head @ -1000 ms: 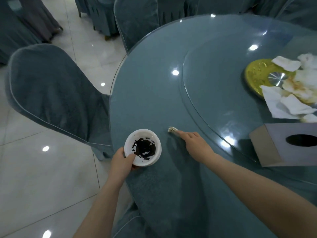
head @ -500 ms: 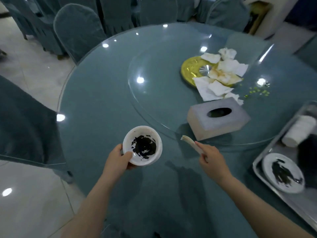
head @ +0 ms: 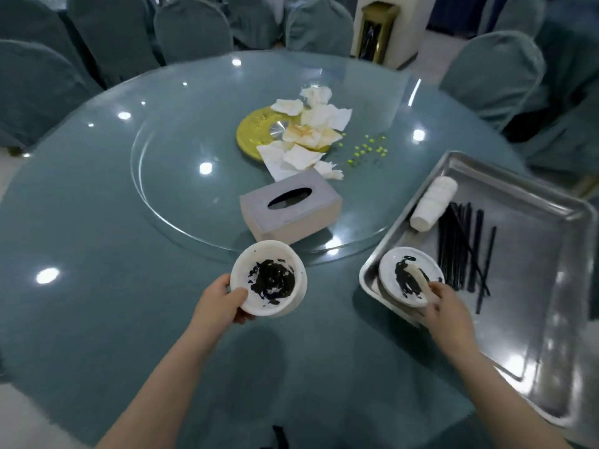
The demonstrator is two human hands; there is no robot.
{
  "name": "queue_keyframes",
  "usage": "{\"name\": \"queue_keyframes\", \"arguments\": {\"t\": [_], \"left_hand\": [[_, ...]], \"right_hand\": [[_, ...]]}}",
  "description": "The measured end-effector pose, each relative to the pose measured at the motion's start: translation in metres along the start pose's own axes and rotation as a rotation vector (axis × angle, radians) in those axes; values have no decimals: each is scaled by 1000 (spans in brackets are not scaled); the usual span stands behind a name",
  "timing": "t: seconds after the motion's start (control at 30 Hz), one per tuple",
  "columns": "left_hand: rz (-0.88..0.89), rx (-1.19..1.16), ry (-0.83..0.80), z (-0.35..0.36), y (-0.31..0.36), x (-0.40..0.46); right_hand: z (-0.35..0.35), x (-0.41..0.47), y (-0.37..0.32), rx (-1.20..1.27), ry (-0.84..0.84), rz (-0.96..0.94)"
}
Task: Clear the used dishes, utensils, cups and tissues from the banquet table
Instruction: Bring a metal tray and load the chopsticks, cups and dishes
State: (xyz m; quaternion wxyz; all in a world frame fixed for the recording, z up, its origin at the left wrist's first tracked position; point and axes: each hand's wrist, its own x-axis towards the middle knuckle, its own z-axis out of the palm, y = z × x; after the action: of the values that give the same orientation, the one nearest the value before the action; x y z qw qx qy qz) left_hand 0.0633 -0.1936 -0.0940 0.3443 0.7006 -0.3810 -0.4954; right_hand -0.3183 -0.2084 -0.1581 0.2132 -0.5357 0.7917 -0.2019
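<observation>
Your round table (head: 97,222) is partly cleared: the metal tray (head: 534,286) at your right already carries chopsticks (head: 466,241), stacked cups (head: 434,207) and a soiled plate (head: 409,277). Crumpled tissues (head: 311,137) remain on the turntable. Your left hand (head: 220,303) grips a dirty bowl (head: 269,281). Your right hand (head: 445,306) pinches a white spoon (head: 419,280), lying on the plate, long axis pointing up-left.

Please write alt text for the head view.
At a round table, the left hand holds a dirty bowl while the right hand sets a spoon on a plate in a tray. Tissues remain behind a tissue box.
</observation>
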Motion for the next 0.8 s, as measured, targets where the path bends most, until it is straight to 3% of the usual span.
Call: {"name": "queue_keyframes", "arguments": {"t": [0.23, 0.33, 0.47, 0.7, 0.8], "left_hand": [[-10, 19, -30, 40, 2, 2], [-5, 36, -54, 56, 7, 5], [39, 67, -157, 89, 20, 6], [160, 190, -384, 171, 44, 5], [208, 243, -435, 203, 50, 2]], "right_hand": [[0, 31, 1, -62, -149, -76], [-7, 28, 1, -81, -93, -146], [-24, 13, -2, 223, -114, -105], [-53, -9, -7, 884, -570, 173], [-58, -13, 2, 903, -513, 224]]}}
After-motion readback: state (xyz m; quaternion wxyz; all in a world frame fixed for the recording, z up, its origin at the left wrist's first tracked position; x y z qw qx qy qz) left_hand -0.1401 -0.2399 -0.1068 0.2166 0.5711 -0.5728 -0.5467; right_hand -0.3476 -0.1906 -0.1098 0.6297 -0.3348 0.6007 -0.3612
